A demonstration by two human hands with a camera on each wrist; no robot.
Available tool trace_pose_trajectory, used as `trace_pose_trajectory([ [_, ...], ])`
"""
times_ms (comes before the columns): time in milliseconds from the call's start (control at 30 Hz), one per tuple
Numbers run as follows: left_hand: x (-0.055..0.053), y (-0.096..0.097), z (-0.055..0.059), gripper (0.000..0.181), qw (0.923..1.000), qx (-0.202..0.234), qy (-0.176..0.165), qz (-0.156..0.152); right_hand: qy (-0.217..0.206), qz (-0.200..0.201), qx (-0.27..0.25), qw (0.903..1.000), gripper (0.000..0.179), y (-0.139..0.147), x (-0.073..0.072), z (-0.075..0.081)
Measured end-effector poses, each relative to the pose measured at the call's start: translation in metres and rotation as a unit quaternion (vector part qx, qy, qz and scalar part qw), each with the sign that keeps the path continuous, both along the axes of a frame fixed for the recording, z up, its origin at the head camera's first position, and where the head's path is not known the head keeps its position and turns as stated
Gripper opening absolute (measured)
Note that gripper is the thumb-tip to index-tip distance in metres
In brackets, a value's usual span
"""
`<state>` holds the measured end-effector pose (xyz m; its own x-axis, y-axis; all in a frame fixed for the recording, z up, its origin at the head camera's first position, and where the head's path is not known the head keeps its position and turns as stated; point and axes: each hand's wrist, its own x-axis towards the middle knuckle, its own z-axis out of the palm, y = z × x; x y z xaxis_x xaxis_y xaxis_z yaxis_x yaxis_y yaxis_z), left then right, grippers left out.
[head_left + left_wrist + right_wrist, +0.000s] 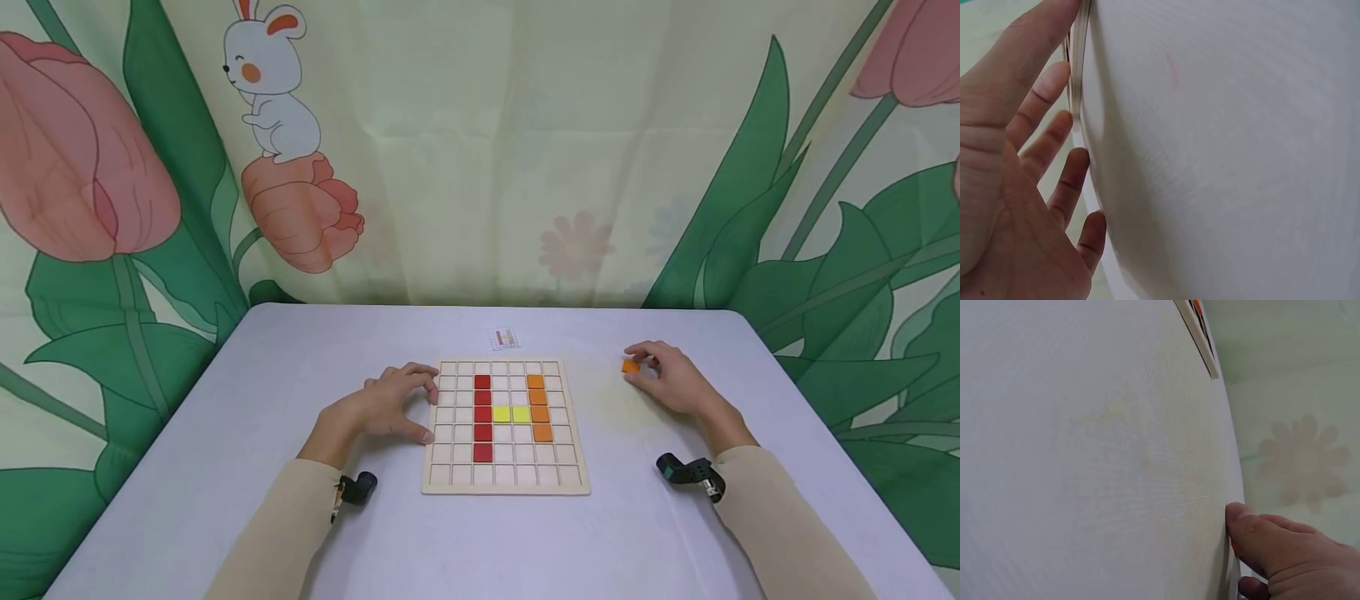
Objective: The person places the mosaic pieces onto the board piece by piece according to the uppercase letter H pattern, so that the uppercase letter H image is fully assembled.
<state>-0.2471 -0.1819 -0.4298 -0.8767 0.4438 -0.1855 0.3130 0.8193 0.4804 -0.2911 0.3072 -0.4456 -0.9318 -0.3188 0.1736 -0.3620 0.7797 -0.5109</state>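
A wooden grid board lies on the table, with a column of several red tiles, two yellow tiles and a column of several orange tiles in its squares. My left hand rests at the board's left edge, thumb and fingers spread apart; the left wrist view shows its fingers loosely bent by the rim. To the right of the board, my right hand pinches an orange tile between thumb and fingers, low over the table. In the right wrist view the hand mostly hides that tile.
Behind the board lies a small printed card with a grid pattern in colour. A white cloth covers the table. A curtain with printed flowers and a rabbit hangs at its far edge. Each wrist wears a small black camera.
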Motion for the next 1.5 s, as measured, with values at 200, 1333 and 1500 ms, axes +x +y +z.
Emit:
trace_pose_trajectory([
  [200,0.0,0.0,-0.002,0.046,1.0,0.004,-0.006,-0.003,-0.013,0.002,0.023,0.9996,0.037,-0.004,0.002,0.003],
  [1333,-0.001,-0.001,0.0,0.046,1.0,-0.003,0.001,-0.008,-0.029,0.072,-0.039,0.9962,0.032,-0.033,0.057,0.01],
  [1500,-0.001,-0.001,-0.001,0.046,1.0,0.003,0.0,-0.007,-0.053,0.086,-0.054,0.9934,0.031,-0.043,0.064,0.01],
])
